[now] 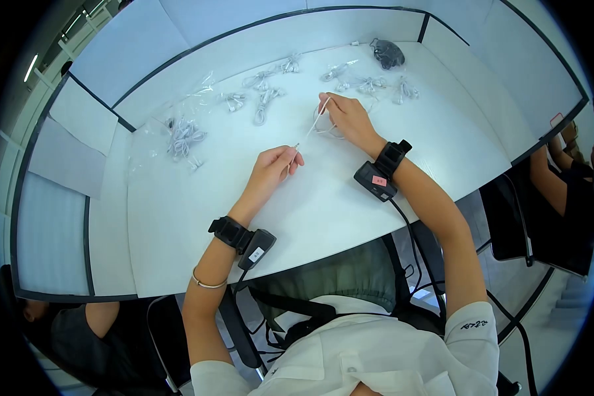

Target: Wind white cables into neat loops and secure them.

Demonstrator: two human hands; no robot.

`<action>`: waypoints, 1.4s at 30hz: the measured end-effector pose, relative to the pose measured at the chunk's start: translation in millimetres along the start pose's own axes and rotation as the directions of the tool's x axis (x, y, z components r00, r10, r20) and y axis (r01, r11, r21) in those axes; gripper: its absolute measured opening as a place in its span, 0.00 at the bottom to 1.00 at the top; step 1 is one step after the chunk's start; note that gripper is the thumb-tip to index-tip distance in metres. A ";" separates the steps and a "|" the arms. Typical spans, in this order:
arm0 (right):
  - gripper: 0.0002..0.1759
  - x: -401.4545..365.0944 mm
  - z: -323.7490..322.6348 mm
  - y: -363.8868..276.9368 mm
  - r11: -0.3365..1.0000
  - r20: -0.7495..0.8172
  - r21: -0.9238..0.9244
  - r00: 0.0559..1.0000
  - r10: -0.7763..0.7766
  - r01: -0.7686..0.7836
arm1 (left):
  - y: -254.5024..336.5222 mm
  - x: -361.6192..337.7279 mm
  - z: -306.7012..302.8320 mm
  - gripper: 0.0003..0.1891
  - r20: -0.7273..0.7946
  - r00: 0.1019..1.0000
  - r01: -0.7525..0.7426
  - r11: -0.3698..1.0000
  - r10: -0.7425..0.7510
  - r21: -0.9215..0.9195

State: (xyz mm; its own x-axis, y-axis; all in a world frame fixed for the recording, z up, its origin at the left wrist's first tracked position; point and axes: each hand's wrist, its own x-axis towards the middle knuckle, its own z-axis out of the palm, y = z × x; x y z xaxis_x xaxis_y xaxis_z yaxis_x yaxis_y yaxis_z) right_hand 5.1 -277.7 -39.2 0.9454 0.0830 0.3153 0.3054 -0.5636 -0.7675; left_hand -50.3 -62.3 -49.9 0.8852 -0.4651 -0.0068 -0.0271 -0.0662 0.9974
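- Item: white cable [312, 125], thin and pale, drawn in a straight slanting line between two hands above the tabletop [323, 198], a little beyond its middle.
- Left hand [270, 170]: fingers [292, 158] pinched together on the cable's lower end, where a small tip shows.
- Right hand [350, 120]: fingers [329, 102] clamped on the upper end; slack cable loops hang beside the palm.
- Nearby stock: coiled white cables [265, 99] in a scattered row along the far side; clear plastic bag [181, 135] with more cable at left; dark bundle [387, 53] at the far right corner.
- Hard to make out: the cable nearly vanishes against the white surface, its loops are partly covered by the right hand, and its plug type cannot be told.
- Cut off: people at the right and lower left edges.
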 end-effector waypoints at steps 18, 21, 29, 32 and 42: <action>0.19 3.3 0.4 2.1 0.980 0.085 0.050 0.977 -0.195 0.191 | -9.1 2.5 0.0 0.17 -0.227 0.949 -0.218 0.976 0.219 0.029; 0.14 6.5 2.8 9.3 0.970 0.101 -0.082 0.970 -0.220 0.228 | 7.3 -3.8 7.2 0.17 -0.137 0.990 -0.042 0.980 0.015 -0.197; 0.19 2.1 5.8 13.3 0.931 0.104 -0.051 0.929 -0.355 0.362 | 1.4 -3.9 1.9 0.16 -0.259 0.966 -0.015 0.989 -0.024 -0.148; 0.21 1.1 9.9 11.4 0.884 0.003 -0.171 0.898 -0.441 0.435 | 0.2 -2.4 0.4 0.16 -0.318 0.948 -0.028 0.989 -0.020 -0.143; 0.20 -8.5 9.8 -7.2 0.809 -0.030 -0.484 0.918 -0.396 0.333 | 2.7 -2.5 1.4 0.16 -0.354 0.933 0.006 0.985 -0.067 -0.170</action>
State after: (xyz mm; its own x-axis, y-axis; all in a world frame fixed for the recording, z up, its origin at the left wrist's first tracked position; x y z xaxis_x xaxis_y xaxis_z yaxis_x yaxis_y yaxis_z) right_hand -4.0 -266.3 -41.8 0.7431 0.2748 0.6101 0.5070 -0.8263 -0.2453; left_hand -53.3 -62.6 -47.2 0.9920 -0.1164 -0.0481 0.0579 0.0821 0.9949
